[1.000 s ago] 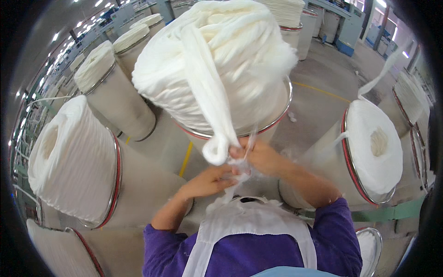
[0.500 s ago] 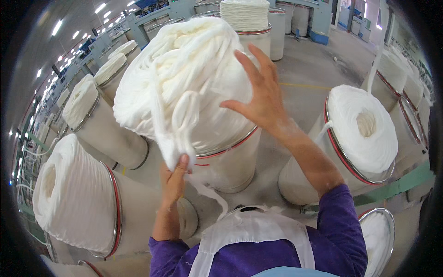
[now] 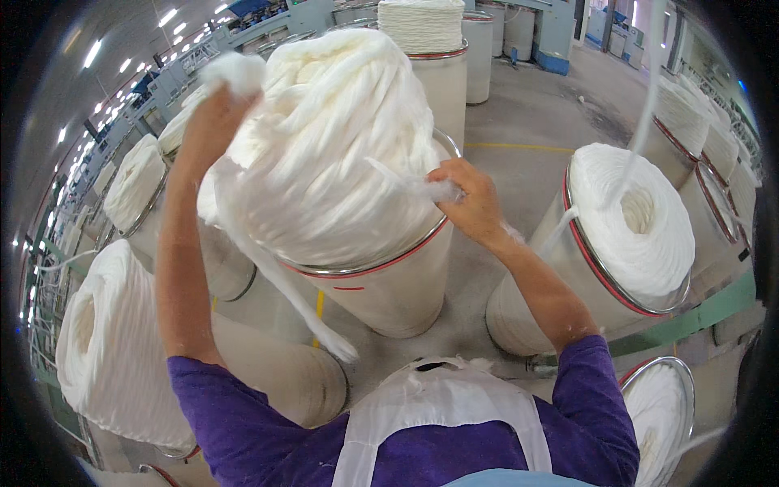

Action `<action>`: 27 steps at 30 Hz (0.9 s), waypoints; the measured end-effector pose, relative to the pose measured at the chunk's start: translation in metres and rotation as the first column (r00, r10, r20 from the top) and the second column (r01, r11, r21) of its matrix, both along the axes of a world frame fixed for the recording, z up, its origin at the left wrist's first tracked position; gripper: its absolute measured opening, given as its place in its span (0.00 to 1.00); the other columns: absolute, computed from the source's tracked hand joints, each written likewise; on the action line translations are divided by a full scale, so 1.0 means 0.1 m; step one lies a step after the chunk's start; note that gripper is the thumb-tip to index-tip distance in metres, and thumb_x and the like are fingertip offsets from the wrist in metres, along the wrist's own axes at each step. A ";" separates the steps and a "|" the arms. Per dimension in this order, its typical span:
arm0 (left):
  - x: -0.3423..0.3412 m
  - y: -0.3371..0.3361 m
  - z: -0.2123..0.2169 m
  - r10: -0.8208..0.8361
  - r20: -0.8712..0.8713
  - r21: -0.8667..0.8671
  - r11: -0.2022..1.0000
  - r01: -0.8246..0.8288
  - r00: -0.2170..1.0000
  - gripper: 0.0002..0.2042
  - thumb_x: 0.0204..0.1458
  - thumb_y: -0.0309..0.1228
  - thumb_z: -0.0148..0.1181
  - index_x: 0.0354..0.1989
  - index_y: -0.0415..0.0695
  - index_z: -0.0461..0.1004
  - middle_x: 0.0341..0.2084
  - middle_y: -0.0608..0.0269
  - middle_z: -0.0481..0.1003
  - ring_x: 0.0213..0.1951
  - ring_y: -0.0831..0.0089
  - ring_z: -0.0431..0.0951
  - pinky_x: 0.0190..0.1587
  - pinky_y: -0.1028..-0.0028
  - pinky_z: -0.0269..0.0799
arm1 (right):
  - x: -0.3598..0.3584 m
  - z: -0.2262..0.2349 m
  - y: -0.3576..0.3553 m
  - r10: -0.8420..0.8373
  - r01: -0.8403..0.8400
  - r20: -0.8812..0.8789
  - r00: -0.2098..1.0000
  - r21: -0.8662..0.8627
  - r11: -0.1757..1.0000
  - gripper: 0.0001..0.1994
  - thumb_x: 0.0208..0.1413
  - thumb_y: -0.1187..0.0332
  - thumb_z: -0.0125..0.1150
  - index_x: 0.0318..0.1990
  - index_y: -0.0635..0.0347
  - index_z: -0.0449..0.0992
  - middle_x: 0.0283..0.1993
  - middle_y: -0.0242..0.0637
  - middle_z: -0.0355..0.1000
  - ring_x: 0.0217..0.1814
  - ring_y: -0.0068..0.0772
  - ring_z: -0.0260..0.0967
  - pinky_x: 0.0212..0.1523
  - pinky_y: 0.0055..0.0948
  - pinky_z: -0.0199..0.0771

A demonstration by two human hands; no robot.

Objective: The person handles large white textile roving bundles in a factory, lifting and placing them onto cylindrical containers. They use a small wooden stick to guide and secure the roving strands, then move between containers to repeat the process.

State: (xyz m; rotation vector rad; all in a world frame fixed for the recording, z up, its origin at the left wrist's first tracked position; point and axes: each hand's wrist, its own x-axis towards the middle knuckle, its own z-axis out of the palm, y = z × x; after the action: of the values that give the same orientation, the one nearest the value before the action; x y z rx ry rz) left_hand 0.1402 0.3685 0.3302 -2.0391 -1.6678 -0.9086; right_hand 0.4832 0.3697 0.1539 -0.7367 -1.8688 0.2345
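Observation:
A tall cream can point(image 3: 389, 292) stands in front of me, heaped with a big coil of white cotton sliver point(image 3: 333, 154). My left hand point(image 3: 213, 122) is raised at the coil's upper left and grips a tuft of the sliver point(image 3: 235, 71). From that side a loose sliver end point(image 3: 284, 284) hangs down past the can's rim. My right hand point(image 3: 466, 199) is at the coil's right edge, fingers pinched on a thin wisp of sliver point(image 3: 398, 178). My purple sleeves and white apron point(image 3: 438, 422) fill the lower edge.
Several more sliver cans surround me: one at the right point(image 3: 625, 235) with a strand rising from it, one at the lower left point(image 3: 105, 349), one at the lower right point(image 3: 661, 414), others behind. A yellow floor line point(image 3: 519, 148) and machines point(image 3: 560, 32) lie beyond.
My left hand rose from the hanging sliver end below the coil to the coil's upper left. My right hand dropped from the top of the coil to its right edge.

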 end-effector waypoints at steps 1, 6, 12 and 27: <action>0.06 -0.01 0.00 0.072 -0.233 -0.183 0.976 -0.116 0.970 0.26 0.55 0.53 0.50 0.41 0.38 0.76 0.36 0.46 0.77 0.37 0.53 0.77 0.42 0.63 0.70 | 0.03 0.00 -0.03 -0.013 0.013 0.017 1.000 -0.008 1.000 0.15 0.39 0.78 0.62 0.39 0.56 0.77 0.43 0.39 0.72 0.43 0.41 0.72 0.42 0.32 0.72; 0.47 -0.11 0.17 0.221 -0.318 0.107 0.975 -0.197 0.922 0.20 0.51 0.51 0.57 0.36 0.45 0.78 0.31 0.60 0.79 0.35 0.61 0.78 0.40 0.65 0.72 | 0.13 -0.03 -0.13 0.017 -0.022 -0.052 0.999 -0.111 0.994 0.20 0.37 0.81 0.64 0.42 0.56 0.77 0.47 0.39 0.73 0.52 0.40 0.70 0.46 0.32 0.71; 1.30 0.06 -0.29 -0.061 -0.320 0.153 0.981 0.115 0.946 0.20 0.46 0.50 0.62 0.36 0.44 0.76 0.34 0.58 0.77 0.38 0.60 0.78 0.39 0.63 0.73 | 0.15 0.02 -0.17 0.007 -0.022 -0.112 0.994 -0.136 0.991 0.20 0.39 0.79 0.64 0.44 0.56 0.76 0.48 0.36 0.72 0.54 0.37 0.68 0.45 0.29 0.69; 0.85 0.74 -0.60 -0.109 0.754 -0.259 0.858 0.445 0.648 0.23 0.50 0.37 0.58 0.51 0.34 0.71 0.39 0.56 0.77 0.40 0.71 0.76 0.44 0.76 0.69 | 0.53 -0.24 0.21 -0.087 -0.254 -0.560 0.824 -0.502 0.827 0.17 0.46 0.82 0.57 0.46 0.67 0.74 0.50 0.38 0.71 0.46 0.25 0.71 0.50 0.24 0.71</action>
State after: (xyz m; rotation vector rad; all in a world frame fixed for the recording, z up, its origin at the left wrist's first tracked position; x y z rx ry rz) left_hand 0.2249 0.4422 0.2704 -2.4745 -2.1020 -1.7904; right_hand 0.5366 0.3907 0.1301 -0.8522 -1.2479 0.9943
